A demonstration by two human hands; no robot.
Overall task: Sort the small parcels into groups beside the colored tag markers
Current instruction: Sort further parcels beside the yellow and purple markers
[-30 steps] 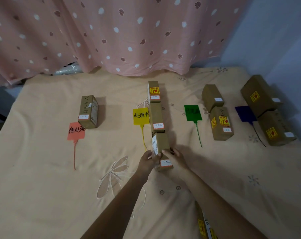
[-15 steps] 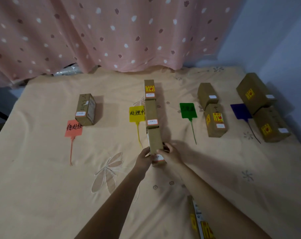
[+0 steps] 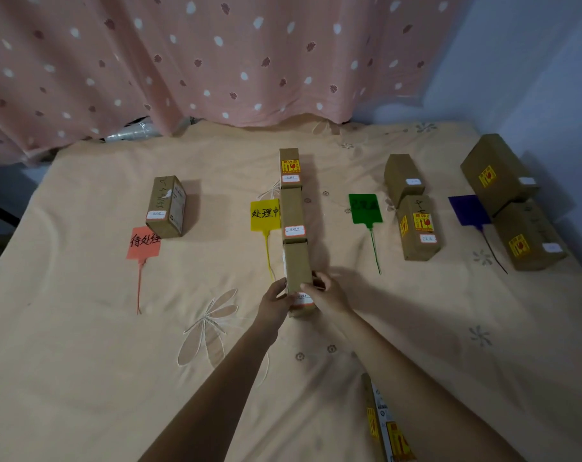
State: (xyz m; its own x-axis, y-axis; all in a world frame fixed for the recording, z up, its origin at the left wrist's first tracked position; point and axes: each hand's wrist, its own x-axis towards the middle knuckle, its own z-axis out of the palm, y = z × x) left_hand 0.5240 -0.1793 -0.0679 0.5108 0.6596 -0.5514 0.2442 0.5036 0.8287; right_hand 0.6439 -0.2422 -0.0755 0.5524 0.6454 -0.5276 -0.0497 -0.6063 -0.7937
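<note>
Four tag markers lie in a row on the bed: red tag (image 3: pixel 143 242), yellow tag (image 3: pixel 265 215), green tag (image 3: pixel 365 208), blue tag (image 3: pixel 469 210). Right of the yellow tag, three brown parcels form a line; the nearest parcel (image 3: pixel 297 266) is gripped at its near end by my left hand (image 3: pixel 274 303) and my right hand (image 3: pixel 328 295). The middle parcel (image 3: pixel 292 213) and far parcel (image 3: pixel 290 168) touch end to end. One parcel (image 3: pixel 166 206) stands by the red tag. Two parcels (image 3: pixel 418 228) sit by the green tag, two (image 3: pixel 498 175) by the blue.
A beige embroidered bedsheet (image 3: pixel 83 328) covers the bed. A pink dotted curtain (image 3: pixel 216 55) hangs behind, and a blue wall (image 3: pixel 533 78) closes the right side. Another parcel (image 3: pixel 386 431) with yellow stickers lies at the bottom edge under my right forearm.
The nearest parcel, held in both hands, has swung from a skewed angle into line with the other two parcels beside the yellow tag.
</note>
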